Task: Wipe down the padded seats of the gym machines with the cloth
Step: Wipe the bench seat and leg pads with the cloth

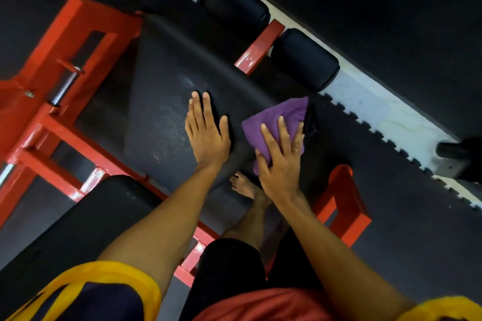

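A black padded seat [167, 101] on a red machine frame [78, 34] fills the middle of the head view. My left hand [206, 133] lies flat on the pad with straight fingers. To its right, my right hand [281, 159] presses a folded purple cloth [279, 120] down on the pad's right edge, fingers spread over it. The thumb reaches along the cloth's near edge. A ring shows on one finger. A second black pad [86, 219] sits lower left, closer to me.
Two black foam rollers [234, 5] [305, 60] stick out beyond the seat on a red bar. Dark rubber floor mats with toothed edges border a white tile strip [378, 114]. My bare foot [245, 187] stands under the seat. Another red frame part [341, 206] is at right.
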Demonstrator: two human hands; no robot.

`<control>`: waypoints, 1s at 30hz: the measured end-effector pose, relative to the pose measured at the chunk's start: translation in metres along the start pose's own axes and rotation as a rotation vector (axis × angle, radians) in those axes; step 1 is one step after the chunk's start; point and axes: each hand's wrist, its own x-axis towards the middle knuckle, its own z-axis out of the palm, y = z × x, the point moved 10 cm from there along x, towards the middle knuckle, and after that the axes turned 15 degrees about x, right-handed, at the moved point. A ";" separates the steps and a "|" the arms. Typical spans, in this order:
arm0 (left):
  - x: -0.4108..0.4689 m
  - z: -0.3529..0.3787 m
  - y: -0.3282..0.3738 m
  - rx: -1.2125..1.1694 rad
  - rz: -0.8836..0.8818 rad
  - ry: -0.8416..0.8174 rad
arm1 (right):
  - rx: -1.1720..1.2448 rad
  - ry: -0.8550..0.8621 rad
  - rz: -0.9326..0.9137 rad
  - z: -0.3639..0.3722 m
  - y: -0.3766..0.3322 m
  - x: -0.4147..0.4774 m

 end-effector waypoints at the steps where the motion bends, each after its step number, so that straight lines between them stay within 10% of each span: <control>1: -0.001 0.001 -0.003 -0.007 0.048 -0.007 | -0.068 -0.077 -0.112 0.001 -0.003 0.001; 5: -0.001 0.000 -0.004 -0.010 0.069 0.029 | -0.291 -0.322 -0.444 -0.002 -0.009 0.041; 10: -0.005 0.000 -0.004 -0.050 0.074 0.005 | -0.248 -0.342 -0.250 -0.005 0.003 0.065; 30: -0.015 -0.001 -0.033 -0.132 -0.307 0.101 | -0.445 -0.619 -0.674 0.018 -0.025 0.026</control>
